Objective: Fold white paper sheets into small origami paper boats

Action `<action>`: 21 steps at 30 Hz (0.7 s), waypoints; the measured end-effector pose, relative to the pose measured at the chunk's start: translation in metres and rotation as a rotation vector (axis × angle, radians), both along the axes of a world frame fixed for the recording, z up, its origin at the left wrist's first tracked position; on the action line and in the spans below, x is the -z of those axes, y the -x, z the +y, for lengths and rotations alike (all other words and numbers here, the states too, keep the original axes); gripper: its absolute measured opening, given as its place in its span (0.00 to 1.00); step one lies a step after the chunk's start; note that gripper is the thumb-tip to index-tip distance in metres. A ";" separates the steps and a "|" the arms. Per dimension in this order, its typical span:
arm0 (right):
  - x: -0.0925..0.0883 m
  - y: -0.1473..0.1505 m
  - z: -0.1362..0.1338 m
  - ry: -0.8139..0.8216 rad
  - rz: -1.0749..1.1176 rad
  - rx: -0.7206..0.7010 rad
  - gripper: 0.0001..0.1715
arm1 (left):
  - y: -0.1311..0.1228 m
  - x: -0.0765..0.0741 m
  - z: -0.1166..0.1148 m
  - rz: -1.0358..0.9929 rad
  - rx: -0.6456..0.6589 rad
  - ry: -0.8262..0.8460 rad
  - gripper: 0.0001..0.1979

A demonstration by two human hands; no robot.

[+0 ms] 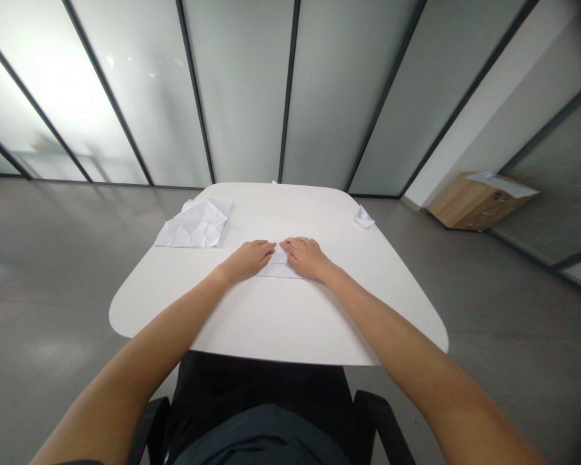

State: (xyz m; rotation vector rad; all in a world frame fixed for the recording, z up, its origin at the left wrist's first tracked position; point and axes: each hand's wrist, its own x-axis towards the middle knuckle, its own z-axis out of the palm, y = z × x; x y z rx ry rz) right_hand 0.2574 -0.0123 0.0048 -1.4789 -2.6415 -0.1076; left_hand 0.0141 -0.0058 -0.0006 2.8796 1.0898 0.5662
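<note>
Folded paper (pixel 279 270) lies crosswise under the open, flat left hand (pixel 248 259) and right hand (pixel 308 258).

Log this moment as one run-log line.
left hand, right hand: resting on folded white paper | creased paper sheet: on white table, left of hands

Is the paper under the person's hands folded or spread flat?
Folded, it appears: the white paper between the left hand and right hand shows a creased flap lying over a lower layer, though the hands hide part of it.
</note>
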 end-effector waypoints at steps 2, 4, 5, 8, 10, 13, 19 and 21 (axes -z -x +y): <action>-0.001 0.000 -0.001 -0.003 -0.003 0.003 0.32 | 0.000 0.000 -0.001 0.040 0.001 -0.012 0.21; -0.001 0.001 -0.003 -0.005 -0.010 -0.005 0.33 | 0.000 0.001 -0.001 0.088 -0.010 -0.034 0.21; -0.001 0.001 -0.003 -0.003 -0.012 -0.017 0.33 | -0.001 0.002 -0.002 0.108 -0.019 -0.043 0.21; 0.001 0.001 -0.002 0.021 -0.012 -0.050 0.34 | -0.001 0.003 -0.003 0.144 -0.043 -0.056 0.22; 0.002 0.001 -0.001 0.044 -0.009 -0.049 0.35 | -0.002 0.004 -0.004 0.154 -0.047 -0.049 0.23; 0.003 0.001 0.000 0.056 -0.008 -0.043 0.35 | -0.003 0.004 -0.004 0.148 -0.057 -0.021 0.24; 0.001 0.001 -0.001 0.062 -0.018 -0.018 0.35 | -0.002 -0.003 -0.004 0.119 -0.108 0.002 0.21; 0.000 0.001 0.000 0.070 -0.020 -0.017 0.35 | 0.002 -0.009 -0.004 0.128 -0.109 0.027 0.20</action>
